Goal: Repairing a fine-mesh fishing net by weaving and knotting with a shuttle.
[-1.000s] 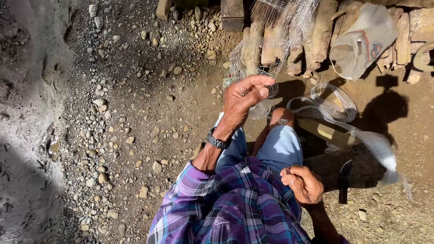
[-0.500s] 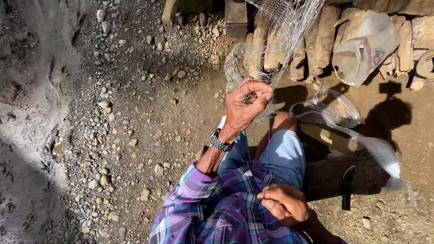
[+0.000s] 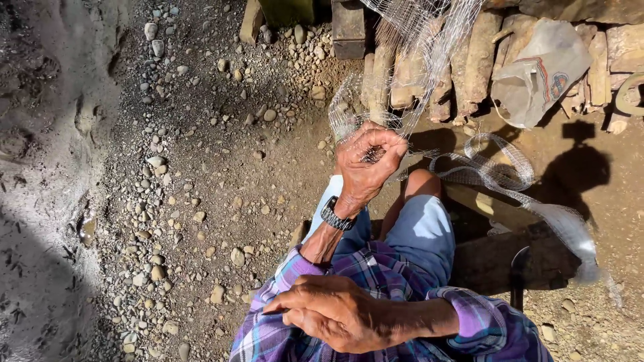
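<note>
My left hand, with a black watch on the wrist, is raised in front of my knees and clenched on a bunch of fine translucent fishing net. The net runs up and away from that fist toward the stacked stones, and another strand trails right across the ground. My right hand is low and close to my chest, crossing to the left, fingers pressed together; nothing shows between them. I wear a purple plaid shirt and blue trousers.
Pebbly dirt ground lies to the left, with damp grey mud at the far left. Stacked stones and wood pieces and a crumpled plastic bag lie at the top right. A dark wooden plank sits right of my leg.
My left hand has closed tighter on the net and lifted slightly. My right hand has drawn from beside my right thigh inward and leftward across my chest.
</note>
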